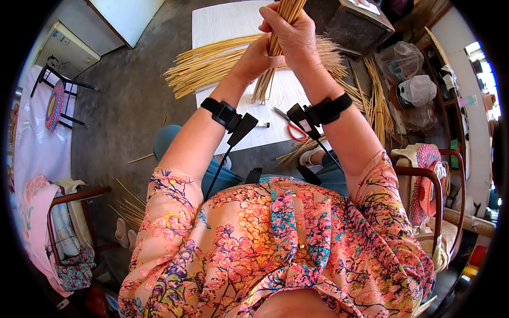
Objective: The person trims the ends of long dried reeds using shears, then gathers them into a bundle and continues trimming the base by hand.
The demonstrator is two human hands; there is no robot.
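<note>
My right hand (294, 35) is closed around a bundle of thin straw-coloured stalks (275, 45), held upright above a white wood-grain table (222, 18). Lower on the same bundle, my left hand (258, 57) grips it between thumb and fingers. The bundle's lower ends come down near the tabletop; its top runs out of view. Behind my hands, a large pile of similar stalks (206, 67) lies across the table, cut ends at the left and bushy ends at the right. Scissors with red handles (297, 133) lie at the table's near right edge, beside a small black-capped item (264, 125).
More stalks (379, 103) lie at the right of the table, and others (131, 206) on the floor at lower left. Wood-armed chairs (433, 173) stand at both sides. A black-framed stool (65, 89) is at far left, a dark cabinet (354, 31) at upper right.
</note>
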